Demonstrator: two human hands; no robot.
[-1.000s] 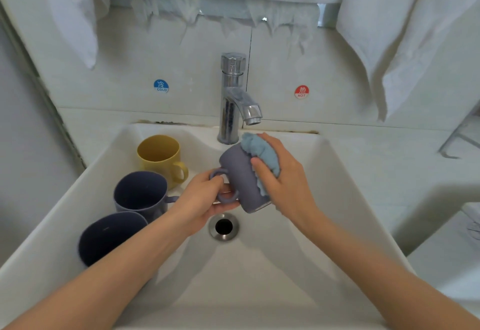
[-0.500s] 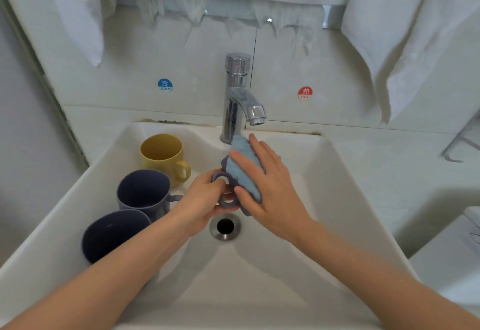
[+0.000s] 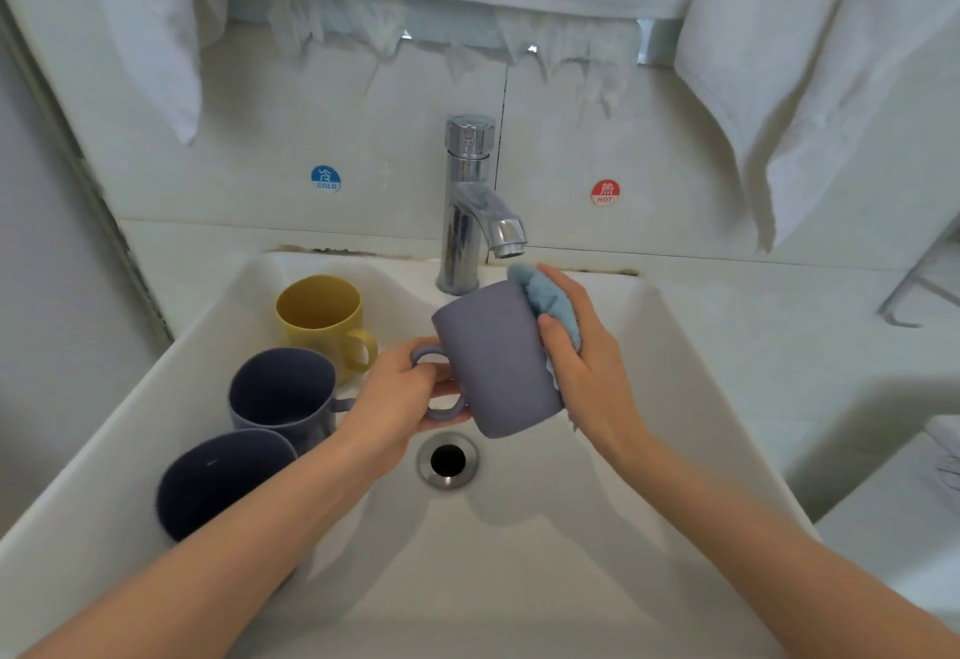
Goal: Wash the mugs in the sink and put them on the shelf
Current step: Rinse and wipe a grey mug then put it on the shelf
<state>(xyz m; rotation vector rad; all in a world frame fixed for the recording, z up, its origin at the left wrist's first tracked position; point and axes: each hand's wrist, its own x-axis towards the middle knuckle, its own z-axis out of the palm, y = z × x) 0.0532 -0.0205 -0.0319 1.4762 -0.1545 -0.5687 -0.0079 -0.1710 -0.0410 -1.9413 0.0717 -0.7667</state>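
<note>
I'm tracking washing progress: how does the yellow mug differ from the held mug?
The yellow mug stands upright in the sink, untouched; the held mug, greyish purple, is lifted and tipped. The left hand grips the held mug's handle, the right hand presses a blue cloth on it. Both have handles.

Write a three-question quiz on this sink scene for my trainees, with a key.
1. True or false: water runs from the tap.
2. The left hand grips the lilac mug by its: A) rim B) handle C) base.
3. What does the right hand hold against that mug?
Key: 1 false; 2 B; 3 a blue cloth.
</note>
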